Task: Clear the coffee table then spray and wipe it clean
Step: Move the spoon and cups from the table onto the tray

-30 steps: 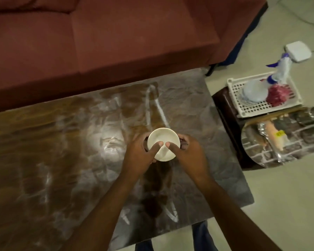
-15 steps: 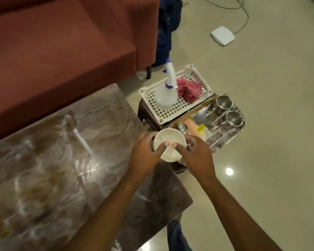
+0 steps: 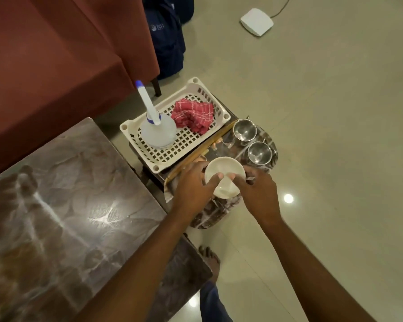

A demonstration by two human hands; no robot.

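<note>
Both hands are engaged on one item: the left hand and right hand hold a small white bowl between them. Each thumb is hooked over the near rim and the two thumb tips almost meet inside; the fingers curl round the outer wall on either side. The bowl sits upright with its mouth facing up. It is off the coffee table, which lies to the left of the grip and nearer the person, its glossy marbled top showing streaks. Directly under the grip is a mirrored oval tray; whether the bowl touches the tray cannot be determined. On that tray, just beyond and right of the grip, stand two steel cups, side by side and upright. Beyond and left of the grip a white lattice basket holds a spray bottle, upright, and a crumpled red checked cloth beside it. Further left and beyond is a red-brown sofa. Below the grip, towards the person, a bare foot rests on the tiled floor
</note>
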